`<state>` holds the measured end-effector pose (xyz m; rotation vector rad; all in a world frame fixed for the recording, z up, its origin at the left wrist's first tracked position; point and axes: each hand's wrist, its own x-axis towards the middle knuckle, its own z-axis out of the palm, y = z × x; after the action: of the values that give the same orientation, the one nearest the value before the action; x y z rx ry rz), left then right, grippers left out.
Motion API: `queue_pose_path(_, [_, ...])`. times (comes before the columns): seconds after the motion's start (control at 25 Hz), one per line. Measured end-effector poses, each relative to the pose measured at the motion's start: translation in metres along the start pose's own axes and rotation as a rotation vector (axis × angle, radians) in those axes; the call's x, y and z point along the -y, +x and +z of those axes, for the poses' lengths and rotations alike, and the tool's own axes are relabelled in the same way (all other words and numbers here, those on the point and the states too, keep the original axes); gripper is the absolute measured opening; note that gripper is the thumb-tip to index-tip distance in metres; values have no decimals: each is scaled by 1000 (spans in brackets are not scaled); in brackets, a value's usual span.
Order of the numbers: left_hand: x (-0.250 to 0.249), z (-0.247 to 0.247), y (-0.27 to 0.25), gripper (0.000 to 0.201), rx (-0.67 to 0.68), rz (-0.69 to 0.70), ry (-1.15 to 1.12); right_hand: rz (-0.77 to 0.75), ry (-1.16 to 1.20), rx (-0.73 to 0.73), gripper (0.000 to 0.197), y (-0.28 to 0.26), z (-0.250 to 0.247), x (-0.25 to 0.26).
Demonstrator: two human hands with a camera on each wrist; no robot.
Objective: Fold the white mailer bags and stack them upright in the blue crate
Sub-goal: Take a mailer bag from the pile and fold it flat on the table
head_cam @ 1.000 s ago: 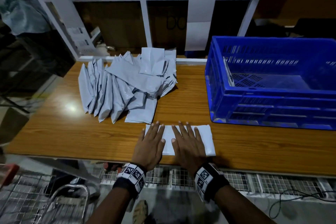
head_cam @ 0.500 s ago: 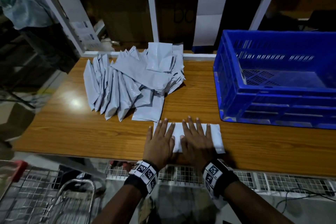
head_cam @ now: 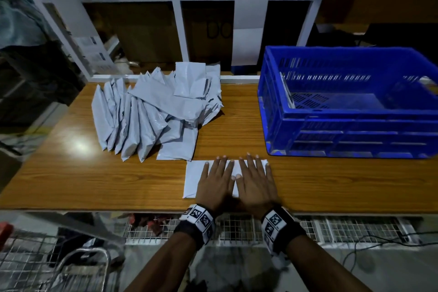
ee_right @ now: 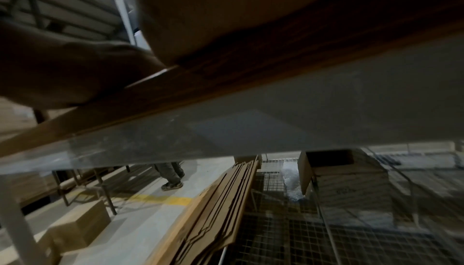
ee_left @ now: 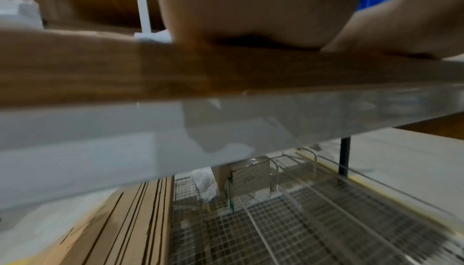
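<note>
Two hands flat on one bag [head_cam: 193, 178] at the table's [head_cam: 94, 180] near edge: left hand [head_cam: 214, 184] and right hand [head_cam: 254, 184] side by side, fingers straight and spread, pressing, gripping nothing. Step judged: flattening the crease. Advice: sweep palms outward from the middle, so trapped air escapes and the fold holds. Pile [head_cam: 151, 111] of bags lies behind-left; crate [head_cam: 343, 147] stands to the right, one bag apparently upright inside. Versus half a second ago: the hands sit further right, exposing the bag's left end.
</note>
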<state>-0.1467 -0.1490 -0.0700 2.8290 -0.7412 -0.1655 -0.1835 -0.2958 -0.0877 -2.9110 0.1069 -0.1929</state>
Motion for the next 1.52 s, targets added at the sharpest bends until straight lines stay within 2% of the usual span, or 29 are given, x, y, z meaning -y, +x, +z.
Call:
queue_pose_path(0.16, [4,12,1,57,-10,-14,26,-54,15,-137,52,-5,8,-7])
queue_pose_path(0.32, [5,13,6,60,-1,5,58,-95,44,-262,50,-5,8,-10])
queue_pose_path(0.4, [9,12,6,62,-12,22,21,-98,31,-247,51,-6,9,-8])
queue_pose_path(0.52, [21,6,-4,69,-39,65,-25,-40,23,-122,54,-3,7,-8])
queue_pose_path(0.68, [26,5,-20,66,-113,-6,-29,53,35,14,62,10,1,11])
queue_pose_path(0.88, [42,11,-18,64,-137,0,-165,-13,41,-51,56,15,7,16])
queue_pose_path(1.12, [79,-6,-33,63,-41,27,-25,-22,29,-49,59,18,9,6])
queue_pose_path(1.32, [95,-13,-40,61,-43,-4,-12,-3,-7,-44,61,20,11,9])
queue_pose_path(1.44, [94,-10,-38,60,-65,-5,0,43,21,-39,62,26,12,30])
queue_pose_path(1.52, [96,-8,-39,59,-60,-8,12,-51,60,-44,56,27,16,59])
